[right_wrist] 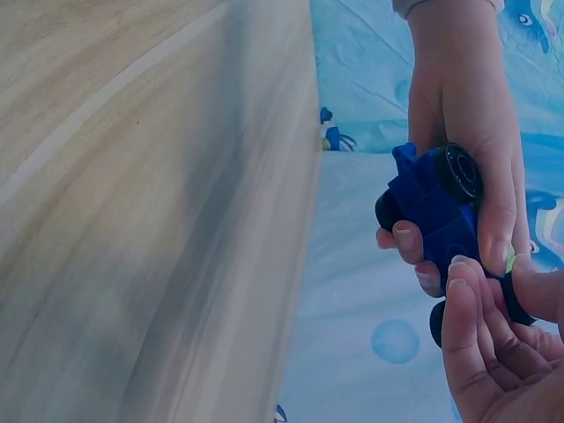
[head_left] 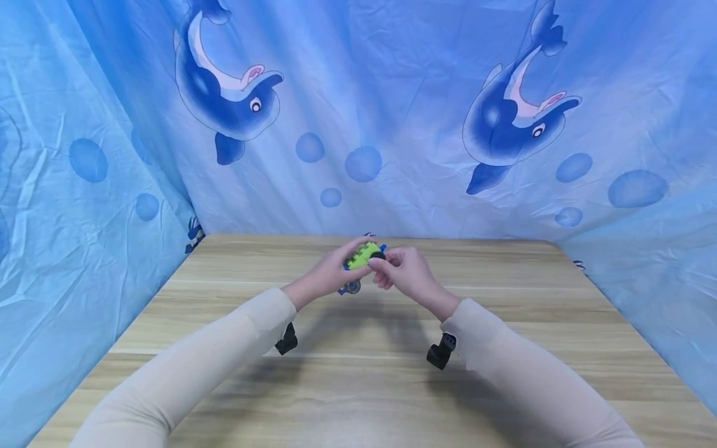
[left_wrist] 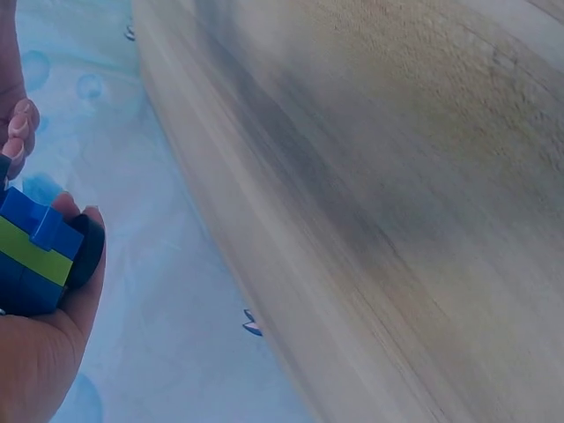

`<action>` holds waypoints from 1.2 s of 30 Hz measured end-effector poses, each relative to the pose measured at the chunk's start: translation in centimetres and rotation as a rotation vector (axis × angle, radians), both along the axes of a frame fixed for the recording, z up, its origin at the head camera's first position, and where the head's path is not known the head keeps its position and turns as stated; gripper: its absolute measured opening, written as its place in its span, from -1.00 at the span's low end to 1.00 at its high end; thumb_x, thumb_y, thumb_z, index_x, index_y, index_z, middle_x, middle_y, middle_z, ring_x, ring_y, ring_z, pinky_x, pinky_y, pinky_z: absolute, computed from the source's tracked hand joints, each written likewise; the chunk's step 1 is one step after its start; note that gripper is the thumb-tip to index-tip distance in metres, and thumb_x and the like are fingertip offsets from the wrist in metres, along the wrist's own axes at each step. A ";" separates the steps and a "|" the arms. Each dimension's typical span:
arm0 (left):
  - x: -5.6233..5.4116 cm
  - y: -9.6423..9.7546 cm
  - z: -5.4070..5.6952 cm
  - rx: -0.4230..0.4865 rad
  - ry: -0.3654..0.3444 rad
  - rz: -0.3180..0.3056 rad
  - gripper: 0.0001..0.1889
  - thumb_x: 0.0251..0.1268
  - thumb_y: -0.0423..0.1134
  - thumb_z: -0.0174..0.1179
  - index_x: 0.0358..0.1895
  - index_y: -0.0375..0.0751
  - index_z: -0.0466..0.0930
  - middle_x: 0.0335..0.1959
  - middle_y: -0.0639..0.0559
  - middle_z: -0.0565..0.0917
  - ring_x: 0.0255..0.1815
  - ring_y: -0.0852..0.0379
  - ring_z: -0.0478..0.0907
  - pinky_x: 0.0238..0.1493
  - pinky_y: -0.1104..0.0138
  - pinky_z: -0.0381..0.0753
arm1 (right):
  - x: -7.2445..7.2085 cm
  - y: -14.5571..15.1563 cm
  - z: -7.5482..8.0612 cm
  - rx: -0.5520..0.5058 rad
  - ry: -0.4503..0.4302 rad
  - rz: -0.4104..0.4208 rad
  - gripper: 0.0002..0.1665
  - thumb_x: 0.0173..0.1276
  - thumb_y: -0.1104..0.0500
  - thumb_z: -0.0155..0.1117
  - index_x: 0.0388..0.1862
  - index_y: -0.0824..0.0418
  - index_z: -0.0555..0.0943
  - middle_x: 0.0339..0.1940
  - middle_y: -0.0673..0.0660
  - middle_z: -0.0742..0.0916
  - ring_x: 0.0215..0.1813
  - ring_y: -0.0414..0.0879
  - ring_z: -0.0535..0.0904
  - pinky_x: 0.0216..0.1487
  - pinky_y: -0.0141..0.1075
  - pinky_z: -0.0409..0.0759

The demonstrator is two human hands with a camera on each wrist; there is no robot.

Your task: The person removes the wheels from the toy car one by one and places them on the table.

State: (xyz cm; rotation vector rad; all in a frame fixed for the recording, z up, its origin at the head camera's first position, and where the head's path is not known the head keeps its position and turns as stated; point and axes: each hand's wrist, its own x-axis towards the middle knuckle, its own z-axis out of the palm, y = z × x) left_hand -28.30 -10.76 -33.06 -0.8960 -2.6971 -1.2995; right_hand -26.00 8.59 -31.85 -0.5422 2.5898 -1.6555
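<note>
A toy brick car with a lime-green top and a blue chassis is held up over the table. My left hand grips it from the side, thumb and fingers around its body. My right hand pinches a black wheel at the car's end, between thumb and fingers. Another black wheel with a ringed hub sits on the chassis near the left palm. In the left wrist view, the blue end of the car shows beside a dark wheel.
The wood-grain table spreads beneath both forearms, and their shadows fall on it. A blue curtain printed with dolphins and bubbles hangs behind the far edge and at both sides. Black wrist cameras hang below the sleeves.
</note>
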 end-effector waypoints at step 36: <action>-0.8 0.0 -0.3 -0.017 -0.089 0.002 -0.35 0.40 -0.07 0.15 0.49 0.21 0.13 0.00 -0.11 0.54 -0.24 0.07 0.49 -0.28 0.27 0.52 | -0.9 0.9 -0.2 -0.207 -0.173 -0.088 -0.60 0.23 0.05 0.43 -0.20 0.36 0.59 -0.32 0.23 0.74 -0.22 0.17 0.73 -0.14 -0.14 0.71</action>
